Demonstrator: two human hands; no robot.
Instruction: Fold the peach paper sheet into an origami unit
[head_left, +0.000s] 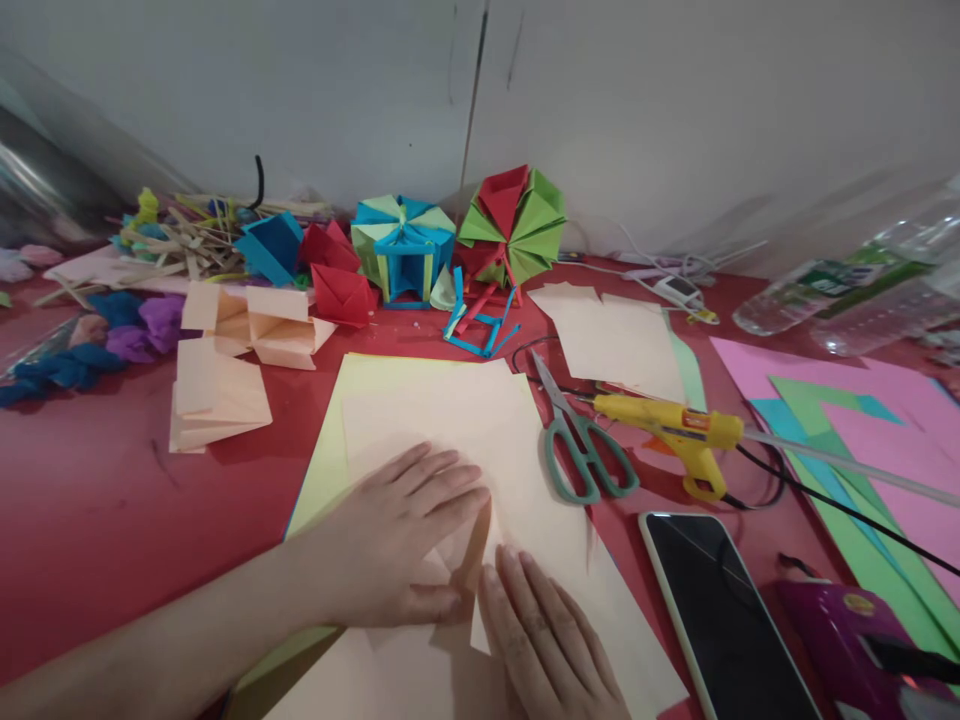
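Observation:
My left hand [409, 535] lies palm down with fingers stretched across a piece of peach paper. Close beside it, my right hand [551, 640] rests with straight fingers along a folded flap [484, 600] of that paper. Both hands press on the paper, and the palms hide part of it. Beneath is a stack of peach sheets [615, 610] over yellow paper [322, 480]. Green-handled scissors [577, 440] lie at the stack's right edge, blades partly open. Folded peach pieces [217, 390] sit to the left.
At the back stand a blue-and-yellow folded paper model [405, 245] and a red-and-green one [517, 225]. On the right lie a yellow glue gun [675, 425], a phone [727, 620], a purple device [855, 640], coloured sheets [885, 430] and plastic bottles [795, 295].

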